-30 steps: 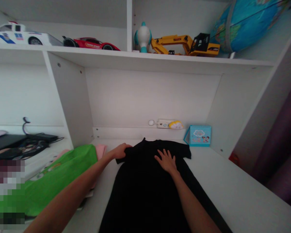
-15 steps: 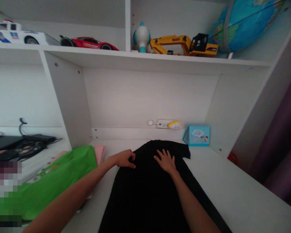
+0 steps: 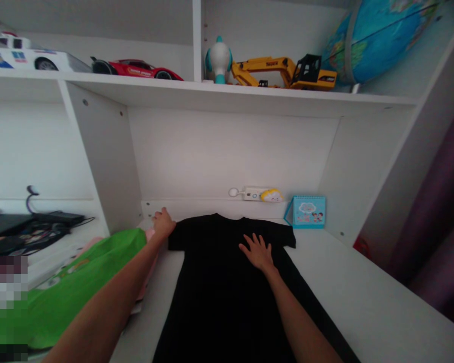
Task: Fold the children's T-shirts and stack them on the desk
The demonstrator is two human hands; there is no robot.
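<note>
A black short-sleeved T-shirt lies spread on the white desk, its neckline toward the back panel and both sleeves out to the sides. My right hand rests flat on its upper chest, fingers spread. At the outer top corner of the left sleeve is my left hand, its fingers apart and its thumb side against the sleeve's edge. The shirt's lower end runs out of view at the bottom.
A green cloth item lies left of the shirt, over something pink. A blue desk calendar stands at the back right, near a power strip. Overhead, a shelf holds toy vehicles and a globe.
My left hand has moved left and away from me, off the shirt's upper left. The left sleeve and neckline now lie spread out. My right hand stays in place on the shirt.
</note>
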